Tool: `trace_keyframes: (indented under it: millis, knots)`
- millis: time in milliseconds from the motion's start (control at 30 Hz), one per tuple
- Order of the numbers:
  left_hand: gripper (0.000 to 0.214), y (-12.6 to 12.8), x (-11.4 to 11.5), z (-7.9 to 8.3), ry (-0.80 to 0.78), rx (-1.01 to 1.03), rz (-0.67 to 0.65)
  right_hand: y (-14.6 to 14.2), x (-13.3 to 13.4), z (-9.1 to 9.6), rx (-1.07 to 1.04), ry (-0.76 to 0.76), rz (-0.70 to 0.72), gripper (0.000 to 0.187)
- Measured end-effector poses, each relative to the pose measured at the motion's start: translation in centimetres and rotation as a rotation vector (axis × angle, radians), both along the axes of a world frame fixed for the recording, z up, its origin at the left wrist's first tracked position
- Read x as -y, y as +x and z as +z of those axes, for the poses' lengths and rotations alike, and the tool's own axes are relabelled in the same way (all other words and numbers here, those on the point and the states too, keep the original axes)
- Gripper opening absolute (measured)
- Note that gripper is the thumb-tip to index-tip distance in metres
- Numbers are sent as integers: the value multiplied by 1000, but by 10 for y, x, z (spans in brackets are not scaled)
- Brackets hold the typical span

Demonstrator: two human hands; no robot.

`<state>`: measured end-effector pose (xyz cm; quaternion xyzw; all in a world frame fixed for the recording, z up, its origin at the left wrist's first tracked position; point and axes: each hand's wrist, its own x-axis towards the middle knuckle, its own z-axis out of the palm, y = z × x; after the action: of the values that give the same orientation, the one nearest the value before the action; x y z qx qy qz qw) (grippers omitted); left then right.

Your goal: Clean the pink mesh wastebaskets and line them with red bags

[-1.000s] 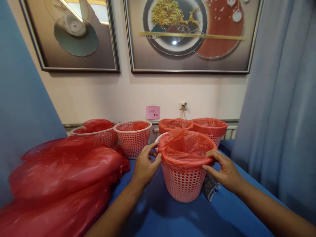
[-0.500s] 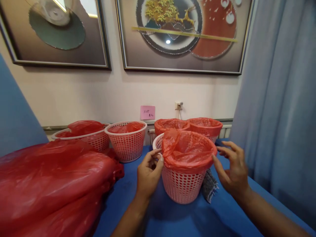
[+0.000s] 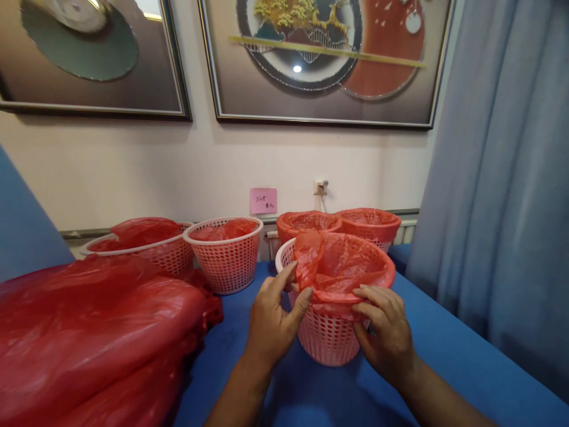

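In front of me a white perforated plastic basket (image 3: pixel 331 344) stands upright on a blue cloth. A thin red plastic bag (image 3: pixel 342 276) lines it and is folded over most of the rim, while the left part of the rim is bare. My left hand (image 3: pixel 272 320) has its thumb and fingers closed on the bag at the left front of the rim. At the right front, my right hand (image 3: pixel 386 329) grips the folded-over bag and rim, fingers on top and thumb below.
A large heap of red plastic bags (image 3: pixel 98 338) covers the left side. Two white baskets (image 3: pixel 226 261) with bags loosely inside stand behind it. Two more lined baskets (image 3: pixel 371 218) are by the wall. A blue curtain (image 3: pixel 493 178) hangs at right.
My right hand has moved from the right side of the rim to its front and taken hold there. My left hand has shifted slightly onto the bag. The grey cloth behind the basket is now hidden.
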<state>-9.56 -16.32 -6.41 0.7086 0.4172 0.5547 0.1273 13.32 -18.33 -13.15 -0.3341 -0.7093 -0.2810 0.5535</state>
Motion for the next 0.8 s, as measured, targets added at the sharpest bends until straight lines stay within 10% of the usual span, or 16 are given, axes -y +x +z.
trace_keyframes:
  millis: [433,633,800]
  knots:
    - [44,12,6,16,-515,1066,-425,1,3,2,-20,-36,11,19]
    - [32,-5,-5,16,-461,1182,-329,-2,5,3,-79,-40,49,32]
    - [38,-2,-9,10,-242,853,-211,-6,5,3,-82,-28,12,43]
